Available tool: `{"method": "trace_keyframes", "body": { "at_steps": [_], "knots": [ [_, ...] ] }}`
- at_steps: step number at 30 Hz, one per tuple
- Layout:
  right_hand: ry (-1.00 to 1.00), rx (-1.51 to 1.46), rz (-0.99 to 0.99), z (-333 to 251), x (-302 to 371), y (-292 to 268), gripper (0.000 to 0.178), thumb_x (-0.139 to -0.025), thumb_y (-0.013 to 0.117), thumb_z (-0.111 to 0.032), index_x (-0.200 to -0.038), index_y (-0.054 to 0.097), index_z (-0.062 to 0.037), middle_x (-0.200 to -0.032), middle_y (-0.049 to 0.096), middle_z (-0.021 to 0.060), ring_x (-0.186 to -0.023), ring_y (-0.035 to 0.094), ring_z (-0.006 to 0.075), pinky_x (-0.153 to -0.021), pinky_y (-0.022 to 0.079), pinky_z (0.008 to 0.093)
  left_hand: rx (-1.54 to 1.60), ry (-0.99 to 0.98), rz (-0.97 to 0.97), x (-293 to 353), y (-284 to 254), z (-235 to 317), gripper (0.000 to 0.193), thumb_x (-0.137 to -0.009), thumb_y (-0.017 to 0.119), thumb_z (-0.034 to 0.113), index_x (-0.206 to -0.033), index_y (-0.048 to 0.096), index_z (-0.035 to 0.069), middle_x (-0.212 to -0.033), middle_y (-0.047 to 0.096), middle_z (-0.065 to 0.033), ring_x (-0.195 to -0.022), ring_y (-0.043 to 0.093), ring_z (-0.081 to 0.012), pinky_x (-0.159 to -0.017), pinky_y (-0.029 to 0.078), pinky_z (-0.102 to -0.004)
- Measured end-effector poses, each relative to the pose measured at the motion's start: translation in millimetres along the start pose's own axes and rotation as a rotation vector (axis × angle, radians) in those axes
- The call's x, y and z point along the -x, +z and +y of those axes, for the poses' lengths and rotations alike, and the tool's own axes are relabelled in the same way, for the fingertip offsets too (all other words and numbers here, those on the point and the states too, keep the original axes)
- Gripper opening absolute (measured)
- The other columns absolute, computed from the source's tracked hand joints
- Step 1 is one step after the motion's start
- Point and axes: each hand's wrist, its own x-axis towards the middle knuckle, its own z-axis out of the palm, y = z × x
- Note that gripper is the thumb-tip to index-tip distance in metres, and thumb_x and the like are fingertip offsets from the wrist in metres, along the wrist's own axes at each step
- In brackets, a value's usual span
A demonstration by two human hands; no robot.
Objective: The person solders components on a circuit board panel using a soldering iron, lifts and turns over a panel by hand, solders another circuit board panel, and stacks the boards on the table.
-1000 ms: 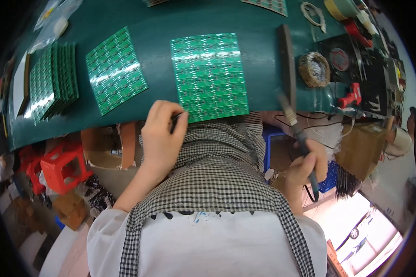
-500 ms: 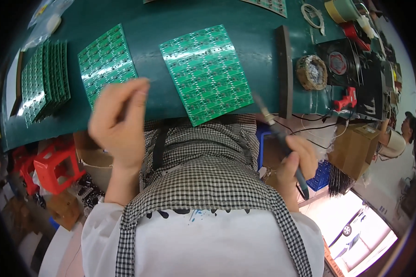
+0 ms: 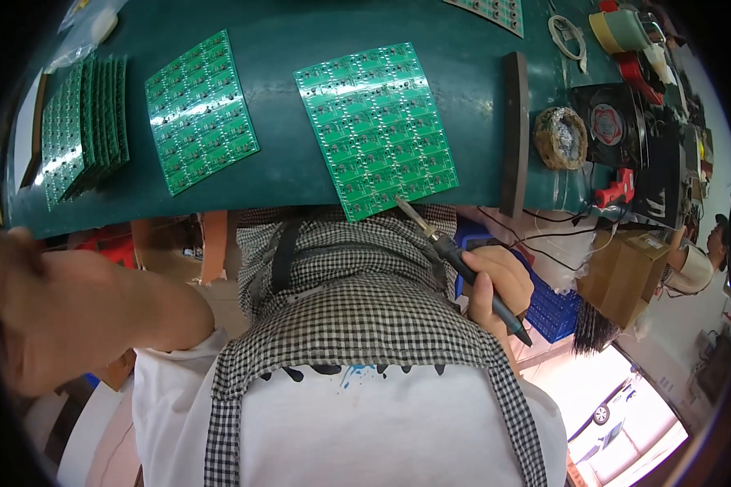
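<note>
Right hand [image 3: 499, 280]: closed around a soldering iron [image 3: 447, 247], pen-style, tip right at the near edge of the middle green PCB panel [image 3: 382, 130]. Left hand [image 3: 24, 325]: off at far left, motion-blurred, can't tell if it's gripping anything. Middle panel lies skewed, near corner at the front edge of the worktop [image 3: 276, 178]. Second panel [image 3: 203, 114] flat to its left, then a stack of panels [image 3: 81, 134] on edge. Right side: dark bar [image 3: 513, 134], foil-filled ring [image 3: 562, 138].
</note>
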Motion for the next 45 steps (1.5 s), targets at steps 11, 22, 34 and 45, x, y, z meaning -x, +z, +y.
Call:
{"method": "trace_keyframes", "body": {
  "at_steps": [11, 22, 34, 45],
  "knots": [
    [-0.068, 0.03, 0.042, 6.5, -17.5, -6.5, 0.021, -0.076, 0.055, -0.013, -0.076, 0.065, 0.0068, -0.063, 0.062, 0.0134, -0.053, 0.059, 0.0242, -0.049, 0.047, 0.0319, 0.064, -0.61, -0.775, 116.1, 43.9, 11.8, 0.012, -0.076, 0.067, 0.001, -0.086, 0.062, 0.003, -0.078, 0.06, -0.0012, -0.065, 0.055, -0.0098, -0.051, 0.036, -0.0259],
    [-0.101, -0.091, -0.091, 18.0, -25.0, -7.1, 0.018, -0.074, 0.058, -0.011, -0.076, 0.065, 0.0048, -0.064, 0.062, 0.0128, -0.05, 0.059, 0.0238, -0.047, 0.047, 0.0312, 0.177, -0.631, -0.852, 128.4, 56.1, 14.2, 0.008, -0.078, 0.065, 0.002, -0.083, 0.059, 0.004, -0.084, 0.062, -0.0041, -0.072, 0.059, -0.0179, -0.056, 0.042, -0.0287],
    [0.04, -0.052, 0.052, 2.7, -65.4, 15.9, 0.015, -0.08, 0.056, -0.004, -0.085, 0.066, 0.0056, -0.077, 0.065, 0.0164, -0.068, 0.062, 0.0264, -0.063, 0.049, 0.0305, 0.186, -0.704, -0.842, 130.2, 75.0, 5.8, 0.01, -0.078, 0.065, 0.006, -0.086, 0.059, 0.004, -0.096, 0.068, -0.0096, -0.082, 0.067, -0.0256, -0.068, 0.051, -0.0325],
    [0.079, -0.088, -0.045, 10.6, -122.3, 68.3, 0.013, -0.079, 0.059, 0.003, -0.09, 0.067, 0.0044, -0.082, 0.068, 0.0148, -0.072, 0.064, 0.0231, -0.066, 0.05, 0.0301, 0.164, -0.724, -0.768, 134.6, 84.3, -3.8, 0.006, -0.077, 0.065, 0.002, -0.082, 0.061, 0.002, -0.093, 0.07, -0.0025, -0.049, 0.032, -0.0038, -0.045, 0.029, -0.0223]
  ]
}}
